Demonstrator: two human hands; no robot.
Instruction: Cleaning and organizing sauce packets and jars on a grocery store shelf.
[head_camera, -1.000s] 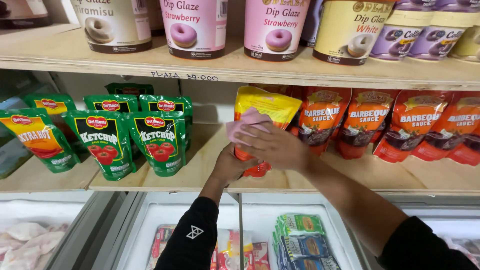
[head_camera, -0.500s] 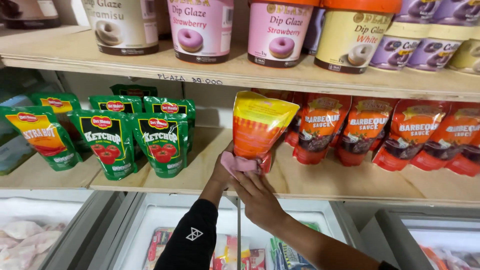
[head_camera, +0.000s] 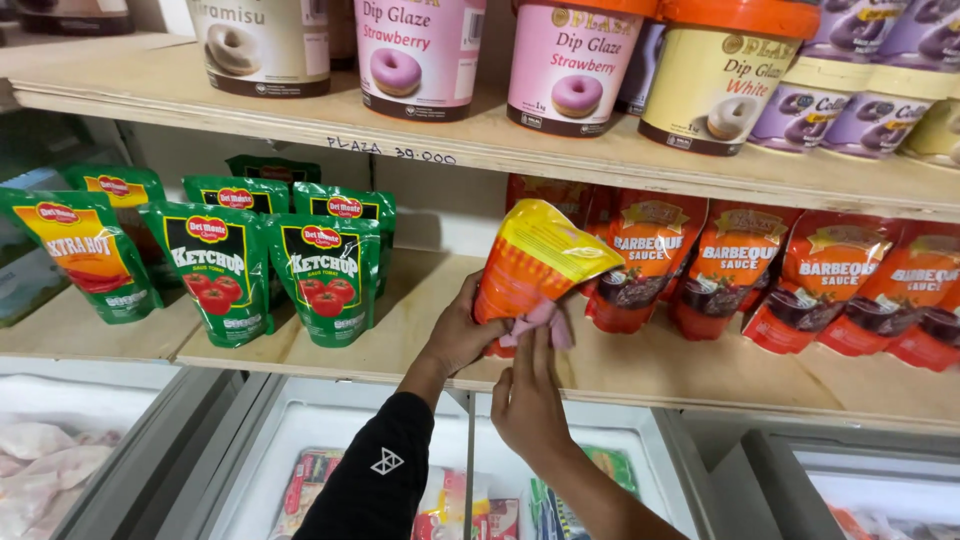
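A lower wooden shelf (head_camera: 640, 375) of pale plywood carries stand-up pouches. On its left part stand green ketchup pouches (head_camera: 270, 265) in two rows, with one green pouch showing an orange front (head_camera: 80, 255) at the far left. On the right part a row of red barbecue sauce pouches (head_camera: 760, 265) leans back toward the wall. Between them, a yellow-orange pouch (head_camera: 535, 260) is tilted, its base near the board. An upper wooden shelf (head_camera: 560, 150) carries round tubs (head_camera: 580, 60), pink, cream and purple, standing side by side near its front edge.
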